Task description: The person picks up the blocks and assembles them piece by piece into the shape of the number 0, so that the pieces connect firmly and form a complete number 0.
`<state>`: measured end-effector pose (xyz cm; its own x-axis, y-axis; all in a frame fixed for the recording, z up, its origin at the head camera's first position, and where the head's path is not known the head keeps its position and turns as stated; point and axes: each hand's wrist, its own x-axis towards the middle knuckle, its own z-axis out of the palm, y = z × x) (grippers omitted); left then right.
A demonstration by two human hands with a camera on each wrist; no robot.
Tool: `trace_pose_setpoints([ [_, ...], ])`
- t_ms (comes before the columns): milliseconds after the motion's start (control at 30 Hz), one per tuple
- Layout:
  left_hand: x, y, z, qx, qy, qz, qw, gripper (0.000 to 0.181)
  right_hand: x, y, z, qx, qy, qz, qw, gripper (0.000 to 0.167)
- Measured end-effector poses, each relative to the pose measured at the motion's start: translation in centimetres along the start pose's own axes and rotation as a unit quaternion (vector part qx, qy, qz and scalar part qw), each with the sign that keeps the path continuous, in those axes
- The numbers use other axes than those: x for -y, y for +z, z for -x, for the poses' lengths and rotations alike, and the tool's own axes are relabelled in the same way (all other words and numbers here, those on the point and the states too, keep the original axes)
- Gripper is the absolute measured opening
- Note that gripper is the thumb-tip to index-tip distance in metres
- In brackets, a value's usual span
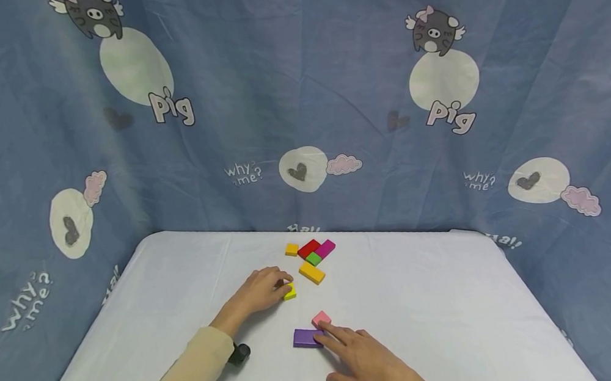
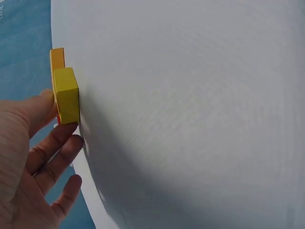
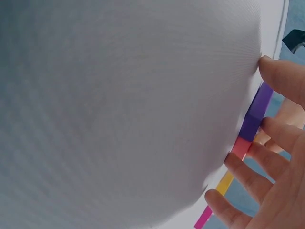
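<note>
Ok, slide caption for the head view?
Left hand pinches a yellow block; right hand touches a purple block beside a pink block.

Wrist views apparently close over tabletop (image 2: 190,95)

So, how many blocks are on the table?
8: small orange, red, magenta and green ones grouped at the far side, a larger orange one nearer, yellow at the left hand, pink and purple at the right hand. More may be hidden.
</note>
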<state>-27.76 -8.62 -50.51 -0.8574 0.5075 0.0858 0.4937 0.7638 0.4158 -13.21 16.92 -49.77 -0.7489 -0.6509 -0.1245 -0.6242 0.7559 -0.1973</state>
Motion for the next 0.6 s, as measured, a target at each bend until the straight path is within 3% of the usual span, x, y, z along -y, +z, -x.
trace_pose_setpoints([
  [600,0.01,-0.24,0.05,0.025,0.012,0.038,0.9989,0.021,0.01,0.04,-0.12,0.008,0.006,-0.007,0.9999,0.074],
])
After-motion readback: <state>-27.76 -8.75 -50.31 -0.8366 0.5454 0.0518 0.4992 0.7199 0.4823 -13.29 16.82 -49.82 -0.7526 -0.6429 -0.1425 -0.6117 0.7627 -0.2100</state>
